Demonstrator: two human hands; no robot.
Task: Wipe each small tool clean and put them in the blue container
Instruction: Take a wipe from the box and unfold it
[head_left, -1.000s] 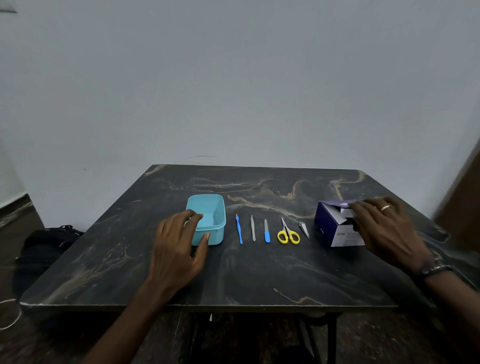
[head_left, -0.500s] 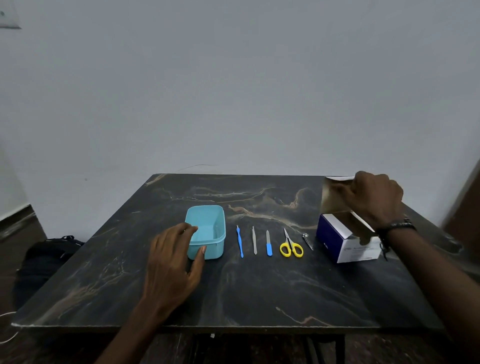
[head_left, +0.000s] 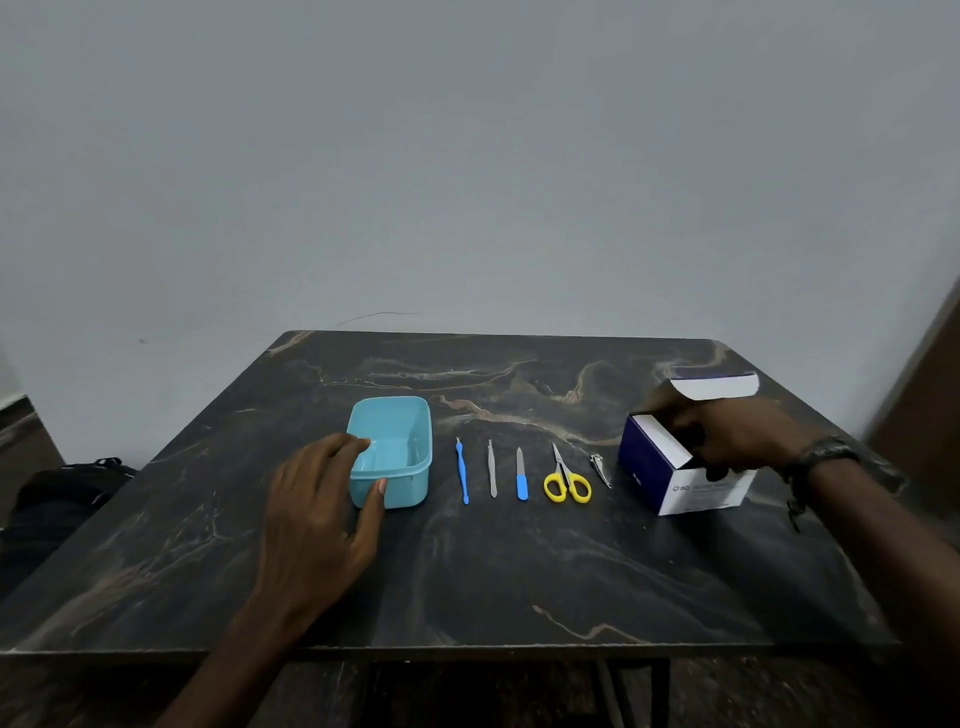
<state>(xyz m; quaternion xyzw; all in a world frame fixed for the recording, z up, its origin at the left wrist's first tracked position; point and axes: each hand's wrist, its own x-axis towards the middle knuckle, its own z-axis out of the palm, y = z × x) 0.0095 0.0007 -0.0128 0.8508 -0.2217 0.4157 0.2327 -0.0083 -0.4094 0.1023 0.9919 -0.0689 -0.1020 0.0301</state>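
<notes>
The right hand (head_left: 727, 441) is reaching into the open purple and white box (head_left: 680, 483) at the right side of the frame. Its fingers go down inside the box, so I cannot tell if they are pinching a wipe or nothing at all. The left hand (head_left: 317, 514) rests against the near left corner of the blue container (head_left: 392, 449), with its fingers loose and nearly straight, thumb touching the front wall.

What could go wrong? The box looks light, and nothing holds it down. If the right hand pulls up fast, I think the whole box could lift or tip. It could then slide left and bump the nail clipper (head_left: 601, 469), which lies just beside it. Too many wipes might also come out in one pull (they often stick together). The left hand could nudge the container out of place too.

Now the count. There is one blue container, just left of the middle of the frame, with nothing inside that I can see. There is one box. There are five small tools in a row on the dark worktop (head_left: 519, 571): one thin blue stick tool (head_left: 462, 475), one grey metal tool (head_left: 492, 473), one file with a blue handle (head_left: 521, 475), one pair of yellow scissors (head_left: 566, 480), and one nail clipper. None is in the container yet.
</notes>
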